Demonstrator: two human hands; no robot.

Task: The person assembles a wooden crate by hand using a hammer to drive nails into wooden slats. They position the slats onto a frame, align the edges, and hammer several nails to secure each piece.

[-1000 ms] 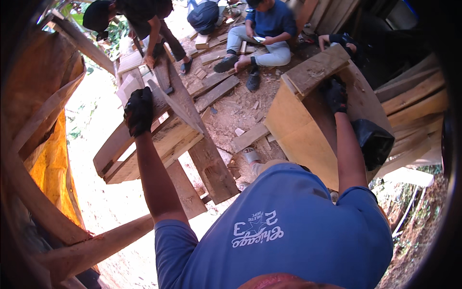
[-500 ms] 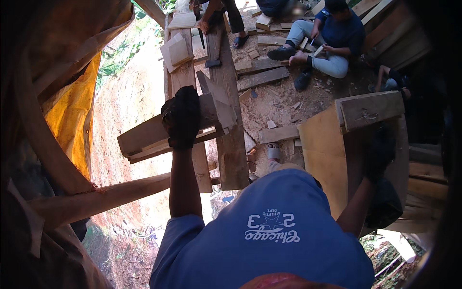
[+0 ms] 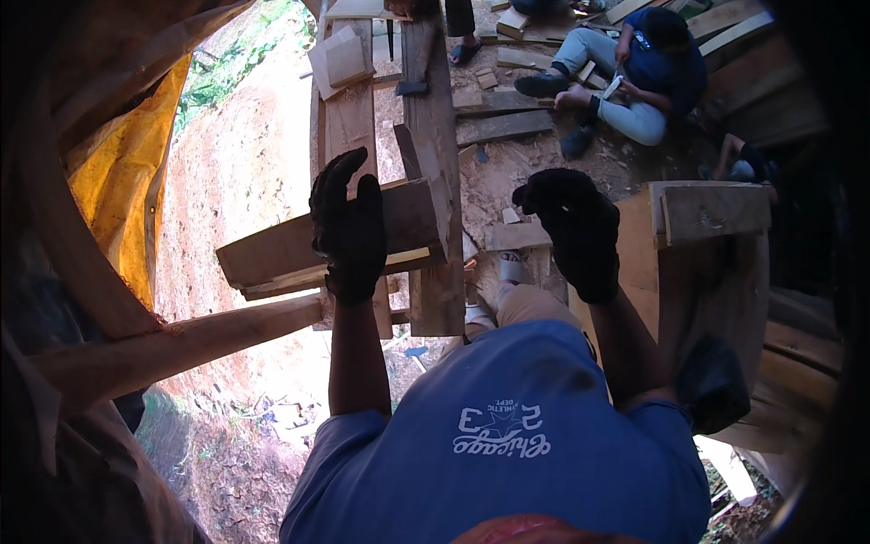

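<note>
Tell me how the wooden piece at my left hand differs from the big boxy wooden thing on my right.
The wooden piece looks smaller and narrower; the boxy wooden thing looks broader and deeper. The wooden piece slants across the planks in this view, while the boxy wooden thing stands to their right. The wooden piece shows a pale strip along its near edge; the boxy wooden thing has a board across its far end. Both show brown wood.
</note>
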